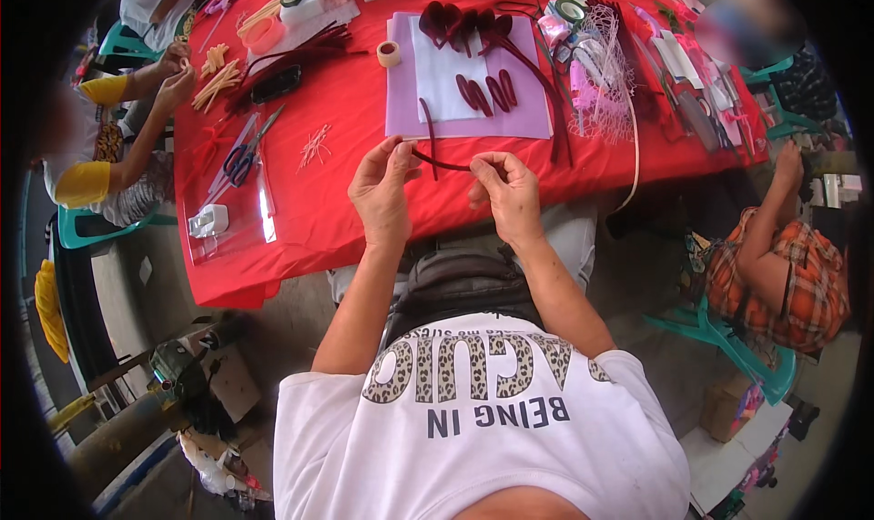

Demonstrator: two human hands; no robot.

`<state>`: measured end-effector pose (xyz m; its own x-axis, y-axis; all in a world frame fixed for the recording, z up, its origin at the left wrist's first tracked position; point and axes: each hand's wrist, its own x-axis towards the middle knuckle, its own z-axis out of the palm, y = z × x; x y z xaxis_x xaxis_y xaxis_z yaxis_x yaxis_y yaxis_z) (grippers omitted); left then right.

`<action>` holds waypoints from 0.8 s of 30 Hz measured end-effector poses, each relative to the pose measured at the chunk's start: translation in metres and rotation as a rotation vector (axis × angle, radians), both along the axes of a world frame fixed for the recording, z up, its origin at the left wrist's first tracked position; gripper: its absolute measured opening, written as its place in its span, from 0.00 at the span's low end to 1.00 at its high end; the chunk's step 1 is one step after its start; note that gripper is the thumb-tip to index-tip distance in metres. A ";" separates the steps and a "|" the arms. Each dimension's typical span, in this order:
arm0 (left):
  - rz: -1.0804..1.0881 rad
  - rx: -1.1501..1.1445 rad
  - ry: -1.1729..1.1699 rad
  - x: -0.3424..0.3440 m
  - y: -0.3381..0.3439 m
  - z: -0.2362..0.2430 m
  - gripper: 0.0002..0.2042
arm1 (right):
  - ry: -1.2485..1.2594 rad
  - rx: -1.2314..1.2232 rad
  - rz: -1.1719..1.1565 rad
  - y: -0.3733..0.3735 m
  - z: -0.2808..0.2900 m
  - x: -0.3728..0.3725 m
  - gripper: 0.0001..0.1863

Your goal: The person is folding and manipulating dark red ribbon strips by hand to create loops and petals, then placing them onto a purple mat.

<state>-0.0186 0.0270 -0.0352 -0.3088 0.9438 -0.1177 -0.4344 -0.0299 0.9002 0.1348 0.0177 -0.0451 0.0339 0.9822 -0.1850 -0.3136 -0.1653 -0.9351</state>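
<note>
Left hand (381,197) and right hand (512,195) pinch a sagging dark red strip (448,166) between them, forearms (359,306) converging forward.

Open red-covered desk (332,215) stretches from the left fingers (399,160) toward the scissors (239,165), broken by a small clump of pink strands (315,147). Ahead, a loose dark strip (429,130) (upper end on the purple sheet (401,106)) runs beneath the held strip (444,164). Right of the right fingers (492,179), room reaches to a pale curving cord (635,147).
</note>
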 end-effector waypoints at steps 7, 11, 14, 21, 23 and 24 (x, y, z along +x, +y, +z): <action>-0.054 0.171 0.195 0.004 -0.003 -0.011 0.11 | -0.106 0.001 0.126 -0.004 -0.005 0.001 0.11; -0.084 0.213 0.353 0.005 -0.007 -0.010 0.12 | -0.290 0.111 0.134 -0.008 0.001 -0.001 0.14; -0.133 0.184 0.526 0.004 -0.011 -0.002 0.12 | -0.542 0.272 0.162 -0.010 0.004 0.003 0.16; -0.163 0.144 0.447 0.008 -0.015 0.005 0.10 | -0.276 0.043 0.106 -0.009 0.022 0.006 0.07; -0.226 0.076 0.423 0.006 -0.016 0.008 0.09 | -0.224 0.024 0.133 -0.008 0.023 0.010 0.05; -0.257 0.042 0.411 0.005 -0.016 0.010 0.08 | -0.184 0.005 0.153 -0.008 0.026 0.012 0.05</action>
